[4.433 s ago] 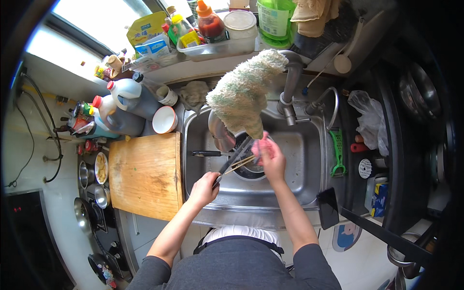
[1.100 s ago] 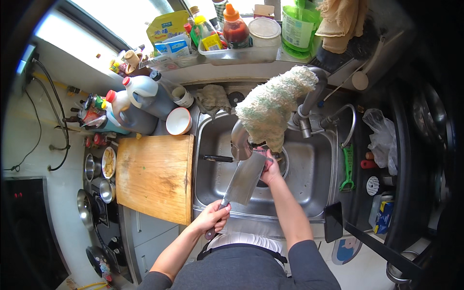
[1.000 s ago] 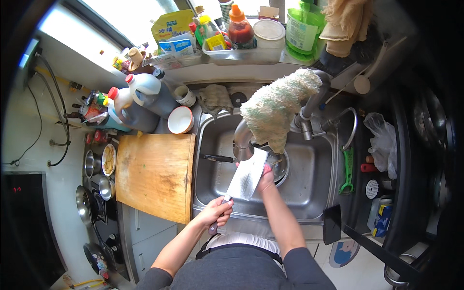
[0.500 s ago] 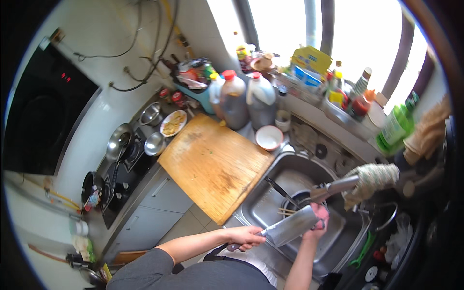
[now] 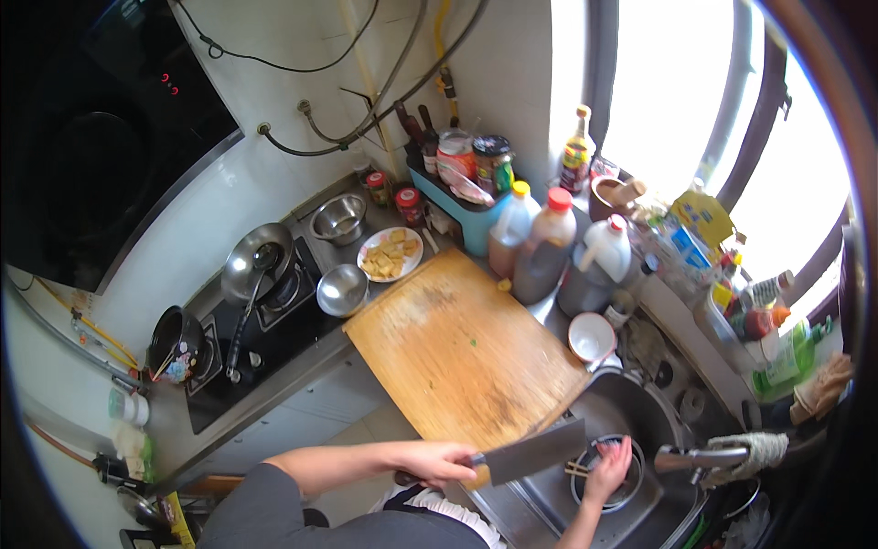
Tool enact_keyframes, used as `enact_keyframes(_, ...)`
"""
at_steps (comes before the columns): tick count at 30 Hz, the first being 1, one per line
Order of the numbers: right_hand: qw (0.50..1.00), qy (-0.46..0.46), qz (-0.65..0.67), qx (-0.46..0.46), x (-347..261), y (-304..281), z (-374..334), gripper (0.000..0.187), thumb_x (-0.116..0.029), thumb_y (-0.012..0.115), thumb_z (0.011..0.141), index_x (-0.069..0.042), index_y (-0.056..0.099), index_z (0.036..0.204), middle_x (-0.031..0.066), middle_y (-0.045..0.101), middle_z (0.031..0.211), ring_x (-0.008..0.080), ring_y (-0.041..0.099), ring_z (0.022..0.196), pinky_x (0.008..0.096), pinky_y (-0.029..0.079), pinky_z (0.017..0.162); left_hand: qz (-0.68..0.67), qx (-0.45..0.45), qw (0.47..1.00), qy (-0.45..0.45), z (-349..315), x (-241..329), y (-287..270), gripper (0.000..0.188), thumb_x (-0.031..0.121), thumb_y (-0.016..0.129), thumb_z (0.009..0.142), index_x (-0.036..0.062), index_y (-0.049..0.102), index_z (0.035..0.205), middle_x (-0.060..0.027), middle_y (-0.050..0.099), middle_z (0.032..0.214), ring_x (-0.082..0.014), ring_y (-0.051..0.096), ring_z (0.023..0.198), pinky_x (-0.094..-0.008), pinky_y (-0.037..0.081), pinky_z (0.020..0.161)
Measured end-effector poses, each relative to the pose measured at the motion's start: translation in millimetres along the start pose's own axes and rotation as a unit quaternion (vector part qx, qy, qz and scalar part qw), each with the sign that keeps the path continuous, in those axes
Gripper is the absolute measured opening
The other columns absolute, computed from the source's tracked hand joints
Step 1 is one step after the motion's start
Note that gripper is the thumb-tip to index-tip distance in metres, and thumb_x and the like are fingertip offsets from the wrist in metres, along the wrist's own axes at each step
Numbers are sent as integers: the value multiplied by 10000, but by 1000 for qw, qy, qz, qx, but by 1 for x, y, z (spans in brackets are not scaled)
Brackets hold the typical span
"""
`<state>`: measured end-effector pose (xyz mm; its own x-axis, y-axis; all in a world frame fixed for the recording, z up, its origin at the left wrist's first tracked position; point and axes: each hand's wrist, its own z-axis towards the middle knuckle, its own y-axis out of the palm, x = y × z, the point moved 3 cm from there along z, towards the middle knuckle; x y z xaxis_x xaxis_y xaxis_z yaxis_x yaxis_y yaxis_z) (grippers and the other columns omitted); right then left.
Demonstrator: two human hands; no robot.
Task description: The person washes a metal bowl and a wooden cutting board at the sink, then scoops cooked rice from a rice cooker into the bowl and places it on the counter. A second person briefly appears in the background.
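The left hand [image 5: 437,460] is clenched around the handle of a cleaver [image 5: 535,452], whose broad blade lies level over the near edge of the wooden cutting board [image 5: 462,352] and the sink [image 5: 640,403]. The right hand [image 5: 608,468], fingers loosely spread, reaches into a round metal bowl [image 5: 604,476] in the sink, touching chopsticks [image 5: 576,470] laid there.

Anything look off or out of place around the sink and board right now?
One thing: the wooden cutting board juts past the counter edge over the sink corner, with a few green scraps on it. The left hand holds the cleaver level above the sink; the right hand is in the basin.
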<state>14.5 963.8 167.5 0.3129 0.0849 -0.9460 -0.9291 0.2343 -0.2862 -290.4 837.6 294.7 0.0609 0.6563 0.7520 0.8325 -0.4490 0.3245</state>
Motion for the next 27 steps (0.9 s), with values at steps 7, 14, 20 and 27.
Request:
enact_keyframes(7,988,145,57,8,9,46,-50,356,-141,499,912,75,446,1189,145,545,1045,142,602,711,240,490,630,127,454,877,94,-136,93,-230,152,199,520,903,65,453,880,18,457,553,-53,425,392,-223,348,341)
enact_keyframes(14,998,17,-49,31,-56,126,-65,393,-99,513,905,71,405,1243,122,511,1107,129,581,834,224,462,744,309,554,756,162,-165,191,-426,199,183,550,858,15,454,811,-52,486,507,-139,473,356,-292,378,328)
enact_keyframes(20,996,42,-43,61,-117,151,-66,413,-125,535,897,67,414,1243,149,465,1186,194,519,1031,277,429,868,341,506,786,100,-129,236,-495,219,176,563,843,-7,481,755,-72,499,504,-156,497,373,-307,406,341)
enact_keyframes(27,994,45,-38,95,-107,151,-77,389,-86,533,888,67,428,1230,154,425,1223,212,519,1045,276,488,791,357,423,833,6,-121,284,-530,147,88,618,791,-33,536,806,-83,544,554,-148,530,414,-279,427,350)
